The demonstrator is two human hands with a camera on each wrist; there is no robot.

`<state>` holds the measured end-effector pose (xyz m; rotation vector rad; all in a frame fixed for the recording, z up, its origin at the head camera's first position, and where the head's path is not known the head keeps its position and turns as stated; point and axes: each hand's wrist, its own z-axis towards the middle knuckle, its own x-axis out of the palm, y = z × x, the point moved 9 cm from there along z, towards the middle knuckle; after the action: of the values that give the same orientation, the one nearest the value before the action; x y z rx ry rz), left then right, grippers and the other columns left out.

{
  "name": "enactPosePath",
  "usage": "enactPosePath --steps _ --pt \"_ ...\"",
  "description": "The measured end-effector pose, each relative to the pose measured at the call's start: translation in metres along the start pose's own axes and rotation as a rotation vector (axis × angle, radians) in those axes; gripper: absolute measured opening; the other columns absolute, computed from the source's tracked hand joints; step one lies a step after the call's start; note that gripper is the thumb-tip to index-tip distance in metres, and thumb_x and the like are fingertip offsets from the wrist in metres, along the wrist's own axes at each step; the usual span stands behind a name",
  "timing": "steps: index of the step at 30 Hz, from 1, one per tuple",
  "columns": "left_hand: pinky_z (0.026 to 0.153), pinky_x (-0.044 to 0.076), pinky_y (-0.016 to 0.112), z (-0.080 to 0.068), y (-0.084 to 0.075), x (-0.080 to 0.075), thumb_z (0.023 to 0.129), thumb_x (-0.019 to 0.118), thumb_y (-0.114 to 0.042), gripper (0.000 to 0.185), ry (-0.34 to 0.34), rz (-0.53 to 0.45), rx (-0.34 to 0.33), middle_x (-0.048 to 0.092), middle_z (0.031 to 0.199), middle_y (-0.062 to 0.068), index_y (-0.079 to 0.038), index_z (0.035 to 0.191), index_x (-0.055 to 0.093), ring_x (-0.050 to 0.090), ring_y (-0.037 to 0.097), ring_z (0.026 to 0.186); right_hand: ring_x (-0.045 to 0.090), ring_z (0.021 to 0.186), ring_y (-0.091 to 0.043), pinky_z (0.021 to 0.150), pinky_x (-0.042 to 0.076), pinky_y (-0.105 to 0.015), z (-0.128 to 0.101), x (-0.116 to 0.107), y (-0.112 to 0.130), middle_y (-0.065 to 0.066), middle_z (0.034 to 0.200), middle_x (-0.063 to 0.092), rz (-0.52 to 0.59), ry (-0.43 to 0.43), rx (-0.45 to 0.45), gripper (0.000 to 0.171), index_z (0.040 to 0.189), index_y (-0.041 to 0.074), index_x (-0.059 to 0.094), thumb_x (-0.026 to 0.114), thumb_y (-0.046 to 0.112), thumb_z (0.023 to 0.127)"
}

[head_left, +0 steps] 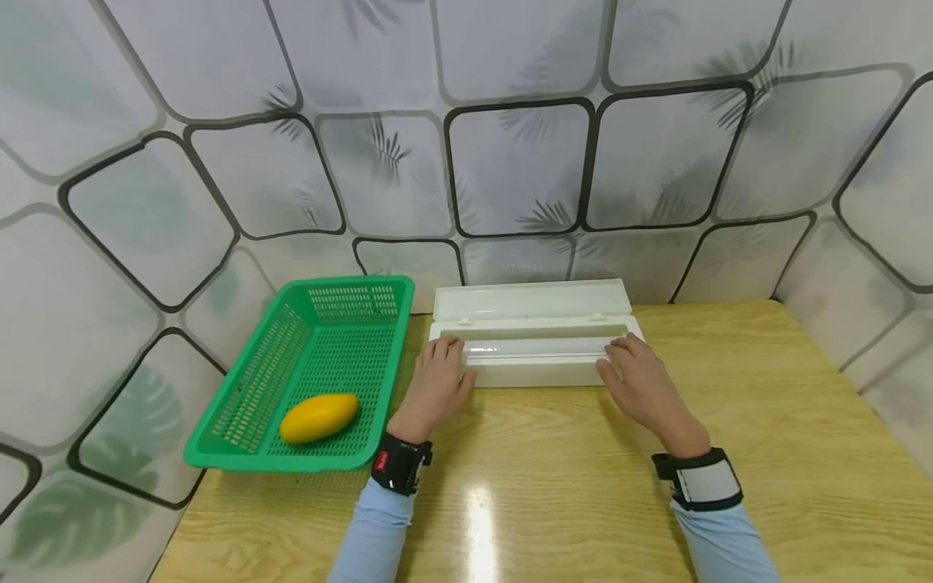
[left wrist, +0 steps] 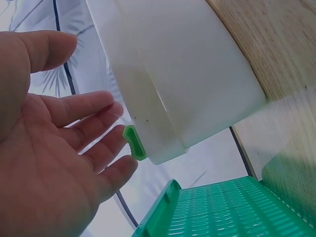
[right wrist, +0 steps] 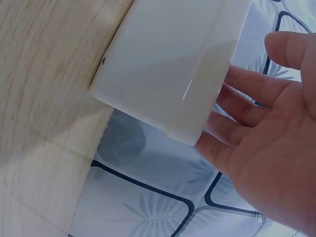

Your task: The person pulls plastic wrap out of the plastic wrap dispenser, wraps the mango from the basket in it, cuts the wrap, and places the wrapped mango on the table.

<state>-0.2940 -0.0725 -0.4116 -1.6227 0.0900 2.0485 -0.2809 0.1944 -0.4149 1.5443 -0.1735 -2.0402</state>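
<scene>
A white cling film dispenser box (head_left: 538, 376) stands near the back of the table, its lid (head_left: 532, 301) raised. Clear film (head_left: 535, 347) stretches along its open top. At the left end is my left hand (head_left: 437, 385), fingers reaching over the top edge and thumb apart by the front. In the left wrist view its fingertips are beside a small green end piece (left wrist: 134, 142), where a thin clear strand of film shows. My right hand (head_left: 645, 387) rests its slightly bent fingers on the right end, the thumb apart from them in the right wrist view.
Left of the box sits a green plastic basket (head_left: 397, 356) with slatted sides, holding a yellow mango-like fruit (head_left: 318, 417). A patterned curtain-like wall (head_left: 517, 170) rises right behind the wooden table (head_left: 539, 486) and along its sides.
</scene>
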Motion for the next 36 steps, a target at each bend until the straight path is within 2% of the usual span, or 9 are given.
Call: enactPosePath --steps 7,13,17,21,24,31,36 --pt "0.105 0.038 0.056 -0.001 -0.001 -0.001 0.1 0.059 -0.021 0.046 -0.011 0.01 0.009 0.049 0.135 0.022 0.009 0.134 0.05 0.043 0.041 0.126 0.051 0.116 -0.048 0.097 0.042 -0.061 0.001 0.0 0.002 -0.033 0.119 0.057 -0.019 -0.023 -0.013 0.037 0.119 -0.018 0.06 0.051 0.014 0.102" --pt "0.105 0.039 0.056 0.0 -0.001 0.0 0.101 0.058 -0.021 0.046 -0.007 0.012 0.008 0.048 0.135 0.022 0.009 0.134 0.05 0.043 0.041 0.127 0.042 0.125 -0.052 0.104 0.034 -0.064 0.0 -0.002 -0.002 -0.038 0.13 0.049 -0.003 -0.004 0.041 0.044 0.127 -0.022 0.052 0.051 0.014 0.103" --pt "0.105 0.039 0.056 0.0 0.0 0.0 0.1 0.058 -0.022 0.046 -0.011 0.016 0.006 0.048 0.136 0.022 0.009 0.134 0.05 0.043 0.041 0.127 0.039 0.128 -0.053 0.104 0.032 -0.067 0.0 -0.001 0.0 -0.036 0.134 0.047 0.006 -0.008 0.023 0.039 0.129 -0.013 0.057 0.053 0.014 0.102" --pt "0.106 0.038 0.056 -0.001 -0.001 -0.001 0.101 0.057 -0.022 0.046 -0.008 0.015 0.006 0.048 0.137 0.022 0.009 0.135 0.049 0.043 0.041 0.127 0.036 0.133 -0.054 0.107 0.028 -0.068 0.002 0.002 0.003 -0.035 0.136 0.048 0.014 -0.026 -0.034 0.028 0.12 -0.004 0.066 0.055 0.014 0.101" --pt "0.106 0.038 0.056 0.0 0.0 -0.002 0.101 0.057 -0.022 0.047 -0.007 0.01 0.005 0.047 0.137 0.022 0.009 0.135 0.048 0.042 0.041 0.128 0.033 0.135 -0.054 0.108 0.025 -0.069 0.005 0.006 0.004 -0.033 0.138 0.049 0.021 -0.025 -0.048 0.027 0.118 -0.002 0.066 0.054 0.017 0.102" --pt "0.104 0.037 0.057 0.0 0.001 -0.002 0.1 0.058 -0.021 0.05 -0.01 -0.019 0.007 0.045 0.139 0.023 0.01 0.138 0.046 0.042 0.043 0.126 0.026 0.14 -0.054 0.111 0.02 -0.069 0.012 0.021 0.014 -0.031 0.141 0.047 0.069 0.027 -0.08 0.032 0.124 0.002 0.066 0.053 0.023 0.103" --pt "0.106 0.036 0.057 0.0 -0.001 -0.002 0.099 0.059 -0.02 0.052 -0.012 -0.047 0.012 0.044 0.139 0.026 0.011 0.138 0.044 0.042 0.044 0.127 0.028 0.14 -0.051 0.111 0.022 -0.067 0.015 0.026 0.022 -0.029 0.141 0.048 0.068 0.04 -0.09 0.036 0.127 0.002 0.065 0.051 0.026 0.104"
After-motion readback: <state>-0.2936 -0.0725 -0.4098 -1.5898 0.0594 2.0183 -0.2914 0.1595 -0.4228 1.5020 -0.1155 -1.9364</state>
